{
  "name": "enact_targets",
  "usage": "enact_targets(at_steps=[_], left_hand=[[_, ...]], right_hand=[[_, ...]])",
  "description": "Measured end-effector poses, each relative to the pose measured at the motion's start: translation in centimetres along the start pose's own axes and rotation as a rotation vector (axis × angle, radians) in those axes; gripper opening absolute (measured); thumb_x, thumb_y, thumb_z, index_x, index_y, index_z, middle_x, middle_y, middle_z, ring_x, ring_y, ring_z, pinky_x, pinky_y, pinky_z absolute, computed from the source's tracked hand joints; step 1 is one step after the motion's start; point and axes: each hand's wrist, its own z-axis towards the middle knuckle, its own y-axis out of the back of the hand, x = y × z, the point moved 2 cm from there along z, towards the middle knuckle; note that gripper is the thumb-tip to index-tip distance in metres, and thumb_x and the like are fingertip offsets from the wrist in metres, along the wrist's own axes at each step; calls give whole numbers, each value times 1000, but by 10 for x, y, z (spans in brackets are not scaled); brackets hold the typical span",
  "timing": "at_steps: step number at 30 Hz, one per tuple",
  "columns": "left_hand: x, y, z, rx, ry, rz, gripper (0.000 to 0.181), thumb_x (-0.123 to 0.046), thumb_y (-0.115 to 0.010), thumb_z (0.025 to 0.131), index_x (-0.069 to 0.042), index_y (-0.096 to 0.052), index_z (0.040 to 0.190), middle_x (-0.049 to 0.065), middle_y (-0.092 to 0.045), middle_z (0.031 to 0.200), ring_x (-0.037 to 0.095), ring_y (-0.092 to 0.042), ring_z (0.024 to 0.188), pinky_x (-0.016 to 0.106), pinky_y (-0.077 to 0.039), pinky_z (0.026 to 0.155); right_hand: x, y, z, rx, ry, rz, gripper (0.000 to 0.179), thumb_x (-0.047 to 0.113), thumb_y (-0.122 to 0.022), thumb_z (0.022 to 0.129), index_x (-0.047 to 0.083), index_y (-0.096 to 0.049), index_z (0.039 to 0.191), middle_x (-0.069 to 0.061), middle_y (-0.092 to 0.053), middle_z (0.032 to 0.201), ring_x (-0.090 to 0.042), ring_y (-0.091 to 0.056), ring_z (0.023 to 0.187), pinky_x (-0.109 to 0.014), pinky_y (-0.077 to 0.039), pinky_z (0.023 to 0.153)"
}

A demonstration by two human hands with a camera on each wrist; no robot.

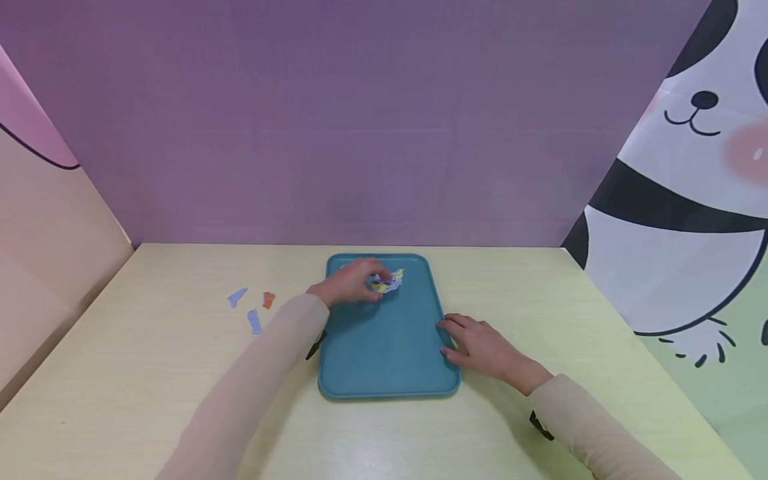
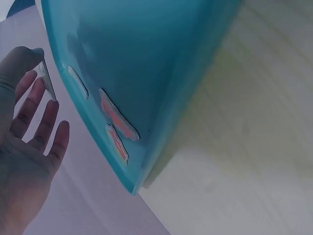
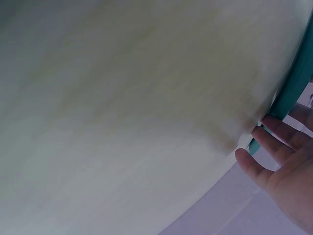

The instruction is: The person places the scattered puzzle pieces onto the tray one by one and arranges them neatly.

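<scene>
My left hand point(image 1: 354, 281) is over the far part of the blue tray point(image 1: 390, 360), pinching a thin, flat piece point(image 2: 47, 81) between thumb and fingertips. The wrist view shows that piece nearly edge-on. Beyond the fingers in the head view, a yellow, white and blue patterned patch point(image 1: 393, 283) shows, partly covered by the hand. Flat, irregular pieces with pink-orange faces point(image 2: 117, 117) lie in the tray near its rim, beside a slim pale-edged one point(image 2: 78, 82). At the tray's right rim, my right hand point(image 1: 483, 348) rests with loosely extended fingers touching the edge.
Left of the tray, two light-blue flat pieces point(image 1: 237, 297) and a small orange one point(image 1: 269, 300) lie on the pale wooden table point(image 1: 150, 347). A purple backdrop point(image 1: 360, 133) stands behind the table, with a panda-printed panel point(image 1: 678, 267) on the right.
</scene>
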Motion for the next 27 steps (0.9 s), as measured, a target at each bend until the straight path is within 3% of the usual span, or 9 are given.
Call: enact_targets(at_steps=[10, 19, 27], left_hand=[[0, -4, 7, 10, 12, 7, 37, -15, -68, 81, -14, -61, 117, 0, -59, 116, 18, -50, 108, 35, -41, 97], [1, -10, 9, 10, -29, 15, 37, -11, -69, 80, -10, -62, 115, 3, -60, 114, 17, -53, 105, 31, -43, 93], [1, -14, 11, 24, 27, 41, 39, -11, -69, 79, -12, -61, 117, 1, -59, 117, 16, -51, 108, 32, -42, 96]], right_hand=[[-1, -1, 0, 8, -11, -6, 44, 28, -60, 85, 3, -55, 121, -16, -54, 122, -30, -53, 112, -48, -47, 82], [-1, -1, 0, 10, -16, 3, 44, 30, -60, 85, 4, -55, 121, -16, -54, 123, -31, -53, 112, -48, -47, 83], [-1, -1, 0, -8, -8, -4, 44, 28, -62, 84, 3, -55, 120, -16, -54, 122, -31, -53, 111, -48, -47, 82]])
